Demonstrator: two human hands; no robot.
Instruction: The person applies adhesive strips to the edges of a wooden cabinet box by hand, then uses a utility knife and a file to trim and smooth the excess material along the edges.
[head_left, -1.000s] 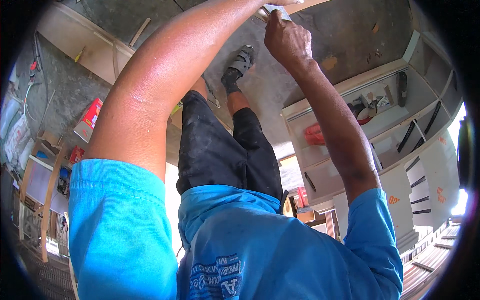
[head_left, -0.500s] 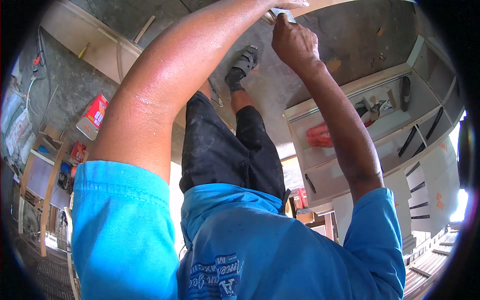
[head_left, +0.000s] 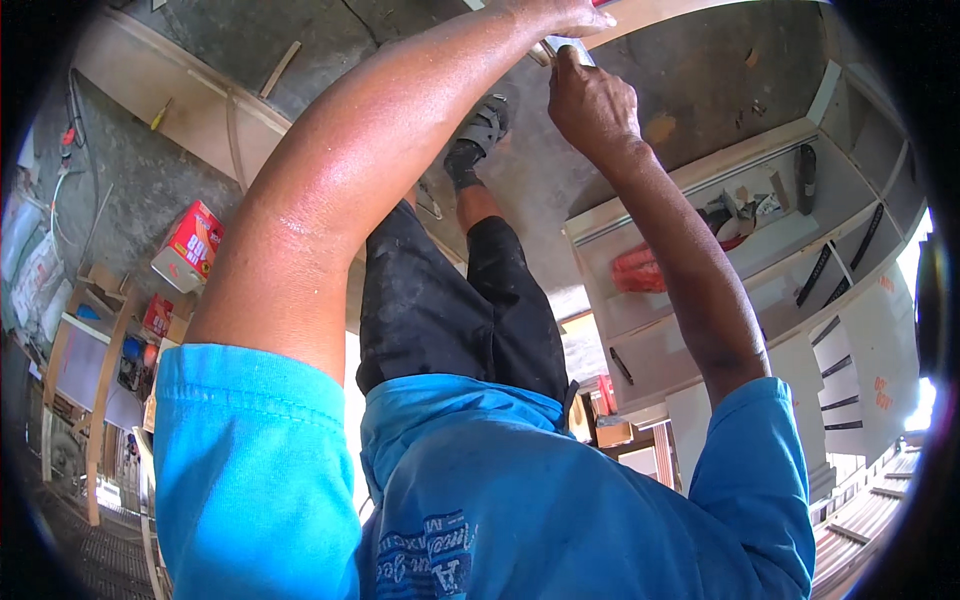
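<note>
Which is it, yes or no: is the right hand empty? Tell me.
No: the right hand is closed on a shiny tool.

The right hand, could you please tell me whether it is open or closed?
Closed: the right hand is curled like a fist on a shiny object; the underside of its grip is hidden.

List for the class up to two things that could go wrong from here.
1. The bare left hand is very close to the pale object gripped in the right hand; a slip might scrape it.
2. The strapped sandal on the floor may give poor protection if that object drops.
</note>
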